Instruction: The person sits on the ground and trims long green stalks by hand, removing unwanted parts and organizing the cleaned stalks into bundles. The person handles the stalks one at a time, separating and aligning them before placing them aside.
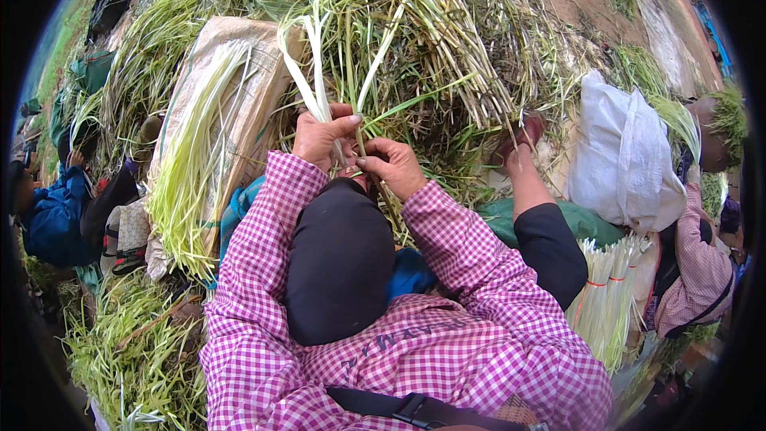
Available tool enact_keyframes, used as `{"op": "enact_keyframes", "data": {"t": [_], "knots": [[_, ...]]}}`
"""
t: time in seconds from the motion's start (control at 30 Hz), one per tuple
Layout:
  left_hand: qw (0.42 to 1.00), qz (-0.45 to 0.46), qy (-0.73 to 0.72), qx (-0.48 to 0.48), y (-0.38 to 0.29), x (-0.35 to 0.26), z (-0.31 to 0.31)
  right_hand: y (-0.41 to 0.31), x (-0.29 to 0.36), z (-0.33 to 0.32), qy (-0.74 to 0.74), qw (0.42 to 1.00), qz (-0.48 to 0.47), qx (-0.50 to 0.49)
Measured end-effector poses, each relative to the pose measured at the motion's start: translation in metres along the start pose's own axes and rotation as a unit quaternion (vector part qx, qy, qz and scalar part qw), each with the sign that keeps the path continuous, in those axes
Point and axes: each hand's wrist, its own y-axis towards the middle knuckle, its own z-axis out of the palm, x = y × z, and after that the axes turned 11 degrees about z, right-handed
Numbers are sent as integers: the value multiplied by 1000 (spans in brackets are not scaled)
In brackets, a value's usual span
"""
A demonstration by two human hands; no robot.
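My left hand [326, 134] grips a few peeled, whitish stalks [311, 81] that fan upward from between its fingers. Its thumb also presses against a green leafy stalk [352, 66], whose leaves spread away from me. Close beside it, my right hand [395, 164] pinches the lower part of that same green stalk, just above my raised knee. A brownish stem end hangs down below the right fingers. Left of my hands, a pile of pale yellow-green stalks [191, 161] lies on a beige woven sack [221, 48].
Uncleaned leafy stalks [443, 30] are heaped ahead. To the right are a white woven sack [622, 155], a green sack [562, 221] and pale bundles tied with red bands [604, 299]. Leaf trimmings [131, 347] lie at lower left. People sit at both sides.
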Motion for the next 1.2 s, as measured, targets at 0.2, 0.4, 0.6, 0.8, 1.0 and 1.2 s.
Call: {"op": "enact_keyframes", "data": {"t": [0.2, 0.4, 0.6, 0.8, 1.0, 1.2], "knots": [[997, -13, 5, 74, 2, 2, 2, 10, 22, -14, 186, 979, 27, -74], [994, -43, -14, 102, 5, 7, 10, 26, 32, -1, 243, 960, -20, -140], [997, -41, -15, 65, 15, 10, 8, 23, 40, 8, 242, 948, -14, -205], [993, 13, -102, -59, 29, 15, 9, 10, 15, -16, 3, 972, 65, -227], [993, 41, -86, -74, 36, 17, -1, -26, -59, -69, -465, 805, 342, -134], [995, 27, -97, -29, 34, 25, -4, -9, -28, -67, -630, 700, 323, -95]]}}
